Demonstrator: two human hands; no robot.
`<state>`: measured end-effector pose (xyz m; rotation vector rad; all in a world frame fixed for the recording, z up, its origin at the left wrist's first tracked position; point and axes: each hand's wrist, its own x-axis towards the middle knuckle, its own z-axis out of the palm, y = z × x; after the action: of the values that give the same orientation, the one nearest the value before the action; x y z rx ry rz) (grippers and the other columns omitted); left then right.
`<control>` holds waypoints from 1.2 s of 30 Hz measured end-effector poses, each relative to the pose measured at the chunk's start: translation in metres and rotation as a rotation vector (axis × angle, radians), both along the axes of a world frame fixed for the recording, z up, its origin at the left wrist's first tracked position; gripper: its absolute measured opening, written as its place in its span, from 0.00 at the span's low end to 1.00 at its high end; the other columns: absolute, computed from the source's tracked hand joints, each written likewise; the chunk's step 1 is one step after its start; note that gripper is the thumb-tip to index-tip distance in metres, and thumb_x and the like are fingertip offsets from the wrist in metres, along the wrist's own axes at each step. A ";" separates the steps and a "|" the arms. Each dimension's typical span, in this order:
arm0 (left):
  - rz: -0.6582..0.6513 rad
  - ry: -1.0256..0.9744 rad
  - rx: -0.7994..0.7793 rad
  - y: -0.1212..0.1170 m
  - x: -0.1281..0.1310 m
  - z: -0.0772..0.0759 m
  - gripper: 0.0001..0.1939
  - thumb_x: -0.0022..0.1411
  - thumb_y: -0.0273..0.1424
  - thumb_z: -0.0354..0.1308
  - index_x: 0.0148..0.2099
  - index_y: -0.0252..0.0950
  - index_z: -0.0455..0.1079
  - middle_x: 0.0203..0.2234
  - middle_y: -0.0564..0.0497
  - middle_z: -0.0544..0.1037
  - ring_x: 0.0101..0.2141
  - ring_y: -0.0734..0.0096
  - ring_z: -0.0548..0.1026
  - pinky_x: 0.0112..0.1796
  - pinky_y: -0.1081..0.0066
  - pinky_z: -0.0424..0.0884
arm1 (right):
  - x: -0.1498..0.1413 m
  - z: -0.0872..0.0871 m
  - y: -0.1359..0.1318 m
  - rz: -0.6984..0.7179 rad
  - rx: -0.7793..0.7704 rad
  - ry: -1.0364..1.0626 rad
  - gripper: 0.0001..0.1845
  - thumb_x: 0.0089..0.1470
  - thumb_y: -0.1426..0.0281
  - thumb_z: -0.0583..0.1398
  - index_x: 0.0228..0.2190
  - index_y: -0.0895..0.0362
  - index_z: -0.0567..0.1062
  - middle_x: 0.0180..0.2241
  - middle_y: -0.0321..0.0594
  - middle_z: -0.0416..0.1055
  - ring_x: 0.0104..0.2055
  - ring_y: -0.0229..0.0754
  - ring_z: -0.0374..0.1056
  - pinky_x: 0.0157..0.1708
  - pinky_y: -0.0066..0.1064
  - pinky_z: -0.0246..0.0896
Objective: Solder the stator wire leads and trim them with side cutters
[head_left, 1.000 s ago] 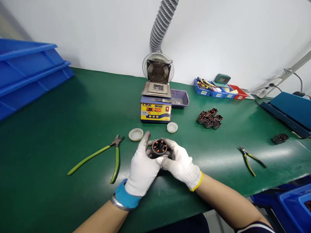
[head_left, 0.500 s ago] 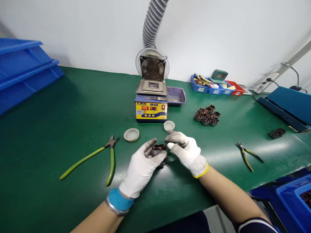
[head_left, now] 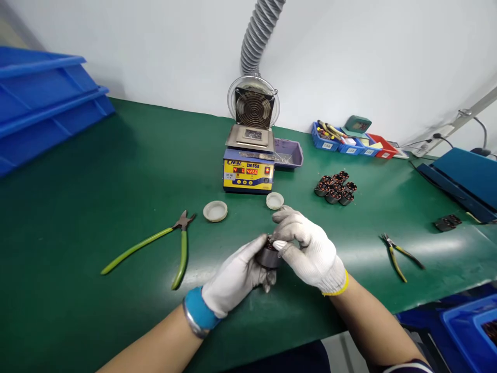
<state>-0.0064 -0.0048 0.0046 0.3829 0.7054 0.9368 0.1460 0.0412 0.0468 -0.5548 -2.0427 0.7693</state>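
My left hand (head_left: 243, 267), in a white glove with dark fingertips, is wrapped round a motor stator (head_left: 268, 257), a dark cylinder with copper windings at its top. Tilted slightly, the stator sits above the green bench. At its upper right edge is my right hand (head_left: 308, 251), gloved with a yellow cuff. The thumb and fingers of that hand are pinched together; whatever lies between them is too small or hidden to make out. Just beyond the hands are two shallow white dishes, a left dish (head_left: 215, 211) and a right dish (head_left: 275, 201).
A solder pot (head_left: 248, 171) stands behind the dishes, a purple tray (head_left: 289, 154) beside it. Green-handled cutters (head_left: 182, 228) lie left, smaller pliers (head_left: 394, 251) right. Several stators (head_left: 336, 188) are grouped at right. Blue crates (head_left: 46, 103) stand far left; small bins (head_left: 349, 146) line the wall.
Both hands cupped the stator at first. My right hand then came away and returned to its top edge in a pinch. The stator turned from facing up to tilted, staying in my left hand.
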 end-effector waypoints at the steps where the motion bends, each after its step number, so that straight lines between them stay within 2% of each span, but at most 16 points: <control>1: 0.039 0.023 0.053 -0.002 0.001 0.001 0.18 0.56 0.45 0.62 0.36 0.34 0.71 0.23 0.53 0.72 0.20 0.73 0.71 0.20 0.72 0.71 | -0.001 -0.001 -0.001 -0.007 -0.007 0.018 0.05 0.54 0.76 0.58 0.30 0.55 0.71 0.31 0.40 0.72 0.48 0.46 0.68 0.56 0.47 0.60; 4: 0.190 0.109 0.132 -0.006 0.002 0.007 0.20 0.53 0.43 0.66 0.42 0.35 0.71 0.30 0.52 0.74 0.25 0.73 0.73 0.26 0.71 0.75 | -0.004 -0.004 -0.003 -0.080 -0.110 0.148 0.05 0.55 0.75 0.58 0.29 0.55 0.72 0.31 0.40 0.72 0.45 0.46 0.70 0.55 0.47 0.61; 9: 0.353 0.270 0.075 -0.006 0.000 0.009 0.26 0.47 0.43 0.70 0.42 0.35 0.68 0.34 0.51 0.74 0.30 0.70 0.75 0.30 0.65 0.78 | 0.010 -0.007 0.009 -0.308 -0.277 0.493 0.06 0.57 0.71 0.58 0.28 0.53 0.74 0.32 0.38 0.70 0.48 0.46 0.69 0.54 0.44 0.62; 11: 0.382 0.281 0.060 -0.004 -0.002 0.007 0.26 0.46 0.42 0.71 0.42 0.35 0.66 0.34 0.52 0.74 0.30 0.70 0.75 0.32 0.63 0.78 | 0.017 -0.008 0.014 -0.301 -0.334 0.333 0.06 0.56 0.70 0.59 0.28 0.54 0.75 0.32 0.38 0.72 0.48 0.46 0.70 0.53 0.43 0.63; 13: 0.399 0.268 0.064 -0.002 -0.003 0.006 0.26 0.46 0.41 0.71 0.42 0.35 0.66 0.33 0.53 0.75 0.30 0.70 0.75 0.34 0.63 0.78 | 0.017 -0.010 0.014 -0.248 -0.417 -0.010 0.05 0.52 0.69 0.62 0.34 0.53 0.77 0.38 0.39 0.74 0.48 0.47 0.70 0.52 0.43 0.64; 15: 0.412 0.289 0.083 -0.001 -0.004 0.004 0.25 0.47 0.40 0.71 0.43 0.35 0.66 0.34 0.52 0.76 0.32 0.70 0.76 0.35 0.65 0.77 | 0.010 -0.012 0.008 -0.229 -0.476 -0.308 0.22 0.47 0.67 0.66 0.46 0.50 0.74 0.47 0.41 0.73 0.51 0.50 0.69 0.53 0.46 0.63; 17: 0.438 0.363 0.110 0.001 -0.004 0.003 0.25 0.46 0.38 0.71 0.44 0.34 0.67 0.35 0.51 0.77 0.35 0.68 0.76 0.38 0.66 0.75 | -0.002 -0.016 -0.001 -0.238 -0.508 -0.449 0.37 0.43 0.65 0.68 0.56 0.48 0.67 0.54 0.42 0.68 0.55 0.53 0.66 0.54 0.49 0.62; 19: 0.472 0.460 0.134 0.002 -0.004 0.003 0.26 0.43 0.35 0.73 0.43 0.34 0.68 0.35 0.49 0.78 0.37 0.67 0.77 0.42 0.67 0.74 | -0.013 -0.021 -0.010 -0.232 -0.521 -0.449 0.41 0.42 0.65 0.68 0.58 0.48 0.64 0.56 0.42 0.66 0.56 0.53 0.65 0.55 0.48 0.63; 22: 0.467 0.583 0.194 0.003 -0.004 0.003 0.26 0.41 0.34 0.73 0.43 0.34 0.69 0.37 0.48 0.79 0.39 0.65 0.77 0.44 0.68 0.72 | -0.019 -0.030 -0.016 -0.254 -0.489 -0.361 0.34 0.47 0.68 0.64 0.56 0.49 0.65 0.57 0.40 0.65 0.57 0.49 0.64 0.57 0.44 0.61; 24: 0.413 0.720 0.276 0.002 -0.006 0.004 0.24 0.44 0.35 0.71 0.44 0.35 0.70 0.38 0.48 0.79 0.39 0.65 0.77 0.42 0.69 0.72 | -0.017 -0.034 -0.016 -0.289 -0.435 -0.337 0.30 0.49 0.71 0.62 0.54 0.49 0.66 0.55 0.38 0.67 0.57 0.46 0.64 0.58 0.43 0.60; 26: 0.367 0.918 0.368 0.001 -0.012 0.006 0.16 0.50 0.36 0.68 0.40 0.37 0.72 0.34 0.51 0.79 0.35 0.68 0.76 0.37 0.72 0.70 | -0.012 -0.035 -0.014 -0.297 -0.359 -0.346 0.31 0.48 0.72 0.62 0.54 0.49 0.65 0.55 0.37 0.67 0.56 0.45 0.66 0.57 0.41 0.62; 28: 0.358 1.044 0.413 0.000 -0.019 0.010 0.09 0.55 0.37 0.64 0.31 0.37 0.71 0.25 0.54 0.75 0.28 0.72 0.72 0.30 0.75 0.67 | -0.007 -0.034 -0.011 -0.285 -0.270 -0.347 0.31 0.48 0.73 0.62 0.54 0.50 0.65 0.55 0.38 0.67 0.55 0.44 0.66 0.56 0.38 0.63; 30: 0.379 0.968 0.367 0.000 -0.026 0.016 0.13 0.58 0.37 0.60 0.24 0.37 0.66 0.17 0.56 0.68 0.20 0.76 0.65 0.22 0.75 0.61 | -0.003 -0.033 -0.007 -0.289 -0.203 -0.343 0.30 0.48 0.73 0.62 0.54 0.51 0.65 0.54 0.39 0.67 0.54 0.43 0.67 0.55 0.37 0.64; 32: 0.496 0.807 0.305 0.000 -0.032 0.021 0.15 0.58 0.37 0.59 0.23 0.38 0.63 0.14 0.58 0.63 0.16 0.77 0.60 0.18 0.75 0.57 | -0.001 -0.032 -0.004 -0.296 -0.161 -0.337 0.30 0.48 0.74 0.62 0.53 0.51 0.65 0.53 0.39 0.68 0.53 0.43 0.68 0.54 0.37 0.64; 34: 0.655 0.755 0.310 0.002 -0.034 0.023 0.11 0.55 0.37 0.61 0.26 0.38 0.65 0.17 0.57 0.66 0.17 0.75 0.64 0.19 0.75 0.60 | -0.001 -0.031 -0.003 -0.269 -0.130 -0.324 0.30 0.48 0.74 0.61 0.53 0.51 0.64 0.53 0.40 0.68 0.53 0.43 0.67 0.54 0.37 0.65; 36: 0.670 0.830 0.389 0.005 -0.033 0.020 0.08 0.50 0.33 0.66 0.33 0.38 0.71 0.25 0.54 0.74 0.25 0.71 0.71 0.27 0.73 0.68 | -0.002 -0.032 -0.003 -0.211 -0.084 -0.307 0.29 0.48 0.75 0.61 0.53 0.52 0.64 0.53 0.42 0.68 0.55 0.44 0.66 0.54 0.37 0.64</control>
<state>-0.0395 -0.0001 0.0251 0.9408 1.4655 1.5785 0.1441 0.0379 0.0148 -0.9701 -2.1899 0.6782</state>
